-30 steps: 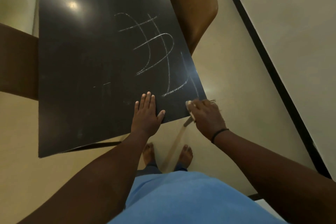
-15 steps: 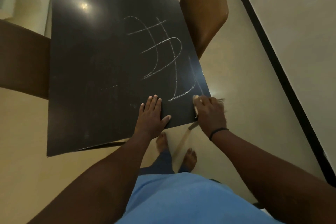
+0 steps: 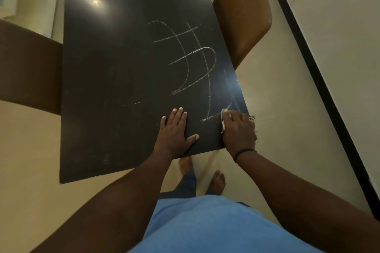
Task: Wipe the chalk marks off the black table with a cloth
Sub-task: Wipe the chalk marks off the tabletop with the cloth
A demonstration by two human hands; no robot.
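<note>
Black table (image 3: 115, 80), chalk marks (image 3: 191, 57), cloth (image 3: 223, 121) under right hand (image 3: 238, 131).

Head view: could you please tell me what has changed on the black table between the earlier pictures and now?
The right hand, pressing the cloth at the black table's near right corner, has slid forward along the right edge onto the nearest chalk marks; that stroke's near end is now covered. The left hand stays flat on the table, and the other marks look untouched.
</note>
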